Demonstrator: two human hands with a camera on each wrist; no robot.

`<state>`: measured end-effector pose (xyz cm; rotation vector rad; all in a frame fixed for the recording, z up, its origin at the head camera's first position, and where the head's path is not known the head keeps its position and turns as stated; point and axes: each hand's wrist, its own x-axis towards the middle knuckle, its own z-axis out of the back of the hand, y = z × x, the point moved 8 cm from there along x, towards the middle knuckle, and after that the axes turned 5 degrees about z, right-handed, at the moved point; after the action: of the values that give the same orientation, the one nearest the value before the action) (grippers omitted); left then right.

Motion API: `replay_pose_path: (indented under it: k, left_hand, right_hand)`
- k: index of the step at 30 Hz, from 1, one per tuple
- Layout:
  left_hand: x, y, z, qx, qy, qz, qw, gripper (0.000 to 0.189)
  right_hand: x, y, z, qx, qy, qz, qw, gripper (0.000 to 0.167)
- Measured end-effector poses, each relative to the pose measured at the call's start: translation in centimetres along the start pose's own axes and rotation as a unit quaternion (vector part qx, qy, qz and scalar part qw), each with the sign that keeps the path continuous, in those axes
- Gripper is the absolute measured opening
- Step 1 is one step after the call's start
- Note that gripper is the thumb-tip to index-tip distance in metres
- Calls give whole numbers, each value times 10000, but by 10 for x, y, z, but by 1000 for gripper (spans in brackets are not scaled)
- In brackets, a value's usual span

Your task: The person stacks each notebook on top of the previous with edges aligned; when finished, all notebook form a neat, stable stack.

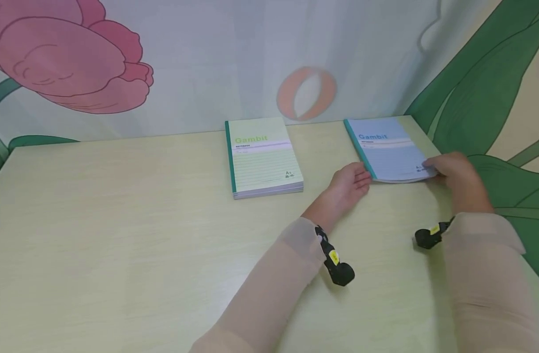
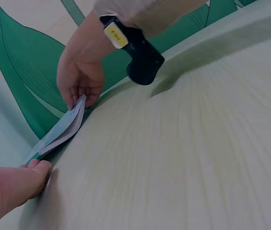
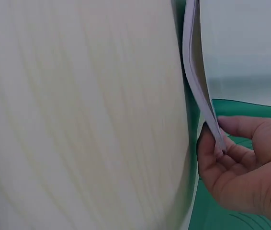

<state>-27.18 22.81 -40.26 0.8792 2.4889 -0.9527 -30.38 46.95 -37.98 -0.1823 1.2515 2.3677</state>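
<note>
A blue Gambit notebook [image 1: 386,152] with a green spine lies near the far right of the table, its lower right corner lifted. My right hand [image 1: 459,174] pinches that corner between thumb and fingers, as the right wrist view also shows on the notebook's edge [image 3: 193,62]. At the lower end of the spine, my left hand [image 1: 346,186] has its fingers against the notebook, palm partly turned up. The left wrist view shows the left thumb apart from the cover. To the left, a stack of notebooks [image 1: 265,159] with a pale green cover on top stands beside the left hand.
The pale wooden table [image 1: 119,235] meets a wall or curtain with a pink flower [image 1: 66,59] at its back edge. Green leaf patterns [image 1: 481,98] border the right side. Each wrist wears a small black camera [image 1: 340,272].
</note>
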Motion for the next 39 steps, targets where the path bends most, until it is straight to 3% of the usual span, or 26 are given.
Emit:
replay_pose_path:
  k: [4, 10, 20, 23, 28, 33, 39]
  left_hand:
    - [-2, -4, 4, 255, 5, 26, 9997, 30]
    - [-3, -7, 7, 478, -46, -13, 9988, 22]
    - [-3, -10, 7, 560, -109, -138, 9983, 23]
    - [-3, -12, 7, 671, -118, -201, 9975, 24]
    - [-3, -16, 7, 755, -131, -298, 9966, 27]
    - [-2, -18, 8, 743, -270, -479, 9957, 27]
    - [-1, -20, 10, 1169, -584, -856, 9877, 27]
  right_hand:
    - [2, -4, -6, 750, 553, -18, 9956, 31]
    - [-3, -5, -10, 1525, 863, -277, 9841, 11]
    - [-8, 0, -13, 2017, 1033, -338, 9734, 22]
    - [-9, 2, -14, 2408, 1079, -315, 9640, 19]
    - [-11, 5, -16, 3190, 1191, -346, 9396, 14]
    - [-12, 8, -18, 3568, 1344, -315, 9239, 10]
    - [-16, 15, -21, 4003, 1511, -200, 9036, 8]
